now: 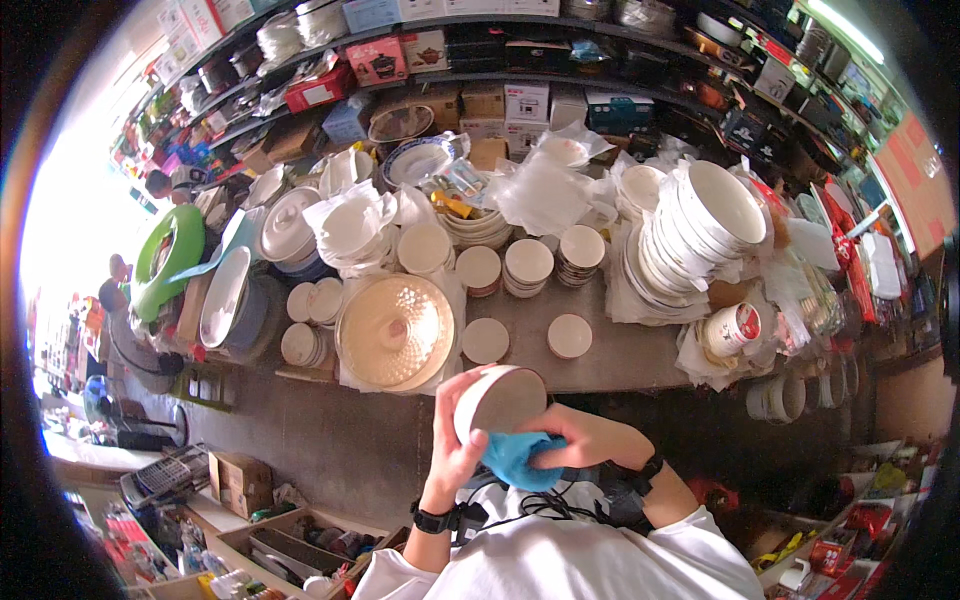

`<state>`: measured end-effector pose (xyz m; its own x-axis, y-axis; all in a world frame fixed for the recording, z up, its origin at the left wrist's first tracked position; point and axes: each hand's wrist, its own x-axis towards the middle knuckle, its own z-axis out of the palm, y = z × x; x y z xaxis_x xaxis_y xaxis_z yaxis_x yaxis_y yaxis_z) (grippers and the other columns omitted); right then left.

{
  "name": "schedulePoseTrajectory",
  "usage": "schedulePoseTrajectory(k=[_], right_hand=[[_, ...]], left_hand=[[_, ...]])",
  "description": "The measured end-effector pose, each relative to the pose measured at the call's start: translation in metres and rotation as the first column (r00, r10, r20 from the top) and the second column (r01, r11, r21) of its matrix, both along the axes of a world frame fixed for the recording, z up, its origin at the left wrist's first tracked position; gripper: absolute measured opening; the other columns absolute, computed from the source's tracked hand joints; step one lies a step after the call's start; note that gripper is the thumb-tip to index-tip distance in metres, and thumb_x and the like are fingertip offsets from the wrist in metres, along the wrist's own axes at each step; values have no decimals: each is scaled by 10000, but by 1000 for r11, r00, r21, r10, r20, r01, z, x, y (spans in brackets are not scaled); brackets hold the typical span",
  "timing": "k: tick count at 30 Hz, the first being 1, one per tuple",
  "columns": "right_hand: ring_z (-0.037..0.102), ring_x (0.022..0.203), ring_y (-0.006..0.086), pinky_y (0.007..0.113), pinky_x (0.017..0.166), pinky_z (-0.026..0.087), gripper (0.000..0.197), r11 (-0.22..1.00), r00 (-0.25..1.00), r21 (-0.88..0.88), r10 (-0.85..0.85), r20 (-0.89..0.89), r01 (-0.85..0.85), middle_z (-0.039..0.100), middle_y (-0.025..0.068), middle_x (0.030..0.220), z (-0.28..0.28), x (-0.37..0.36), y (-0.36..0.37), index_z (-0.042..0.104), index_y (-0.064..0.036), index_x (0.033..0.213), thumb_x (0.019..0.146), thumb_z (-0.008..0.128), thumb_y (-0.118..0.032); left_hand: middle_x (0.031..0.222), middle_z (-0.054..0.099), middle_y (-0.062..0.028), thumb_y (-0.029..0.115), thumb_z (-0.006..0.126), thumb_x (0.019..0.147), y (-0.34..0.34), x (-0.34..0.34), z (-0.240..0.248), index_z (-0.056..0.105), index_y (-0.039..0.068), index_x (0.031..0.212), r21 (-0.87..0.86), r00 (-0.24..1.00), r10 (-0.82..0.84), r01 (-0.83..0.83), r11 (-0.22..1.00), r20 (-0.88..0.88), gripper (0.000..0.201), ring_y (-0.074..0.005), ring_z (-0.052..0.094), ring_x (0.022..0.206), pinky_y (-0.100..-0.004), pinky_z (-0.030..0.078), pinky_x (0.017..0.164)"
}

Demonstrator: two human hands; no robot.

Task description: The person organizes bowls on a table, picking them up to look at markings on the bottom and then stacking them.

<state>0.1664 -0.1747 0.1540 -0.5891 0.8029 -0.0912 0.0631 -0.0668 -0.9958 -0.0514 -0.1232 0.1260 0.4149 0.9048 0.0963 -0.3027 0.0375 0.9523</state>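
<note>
Your left hand [457,425] is clamped on the bowl [503,400], held up by the table's [640,350] near edge. Your right hand [588,436] grips a cloth [518,463] against the bowl's near side.

Pale lettering marks a red carton [377,65] at eleven o'clock. Dark print stands on a white carton [527,103] near twelve o'clock, too small to read.
</note>
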Motion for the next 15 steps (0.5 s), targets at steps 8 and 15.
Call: schedulePoseTrajectory(k=[8, 15], right_hand=[[672, 1029, 216, 356, 946, 517, 406, 696, 704, -651, -624, -340, 303, 679, 69, 1140, -48, 3, -16, 598, -27, 1247, 852, 693, -41], [645, 1055, 159, 318, 921, 534, 440, 555, 698, -723, -702, -142, 411, 648, 32, 1157, -173, -6, 23, 522, -67, 1311, 904, 687, -87]], left_hand=[[1353, 543, -132, 436, 523, 929, 12, -57, -28, 424, 72, 1410, -502, 838, 435, -235, 832, 330, 610, -298, 549, 1248, -470, 499, 995], [1331, 576, -118, 299, 534, 904, -1, -81, -41, 489, 30, 1377, -619, 725, 538, -197, 761, 431, 546, -281, 553, 1252, -429, 456, 1042]])
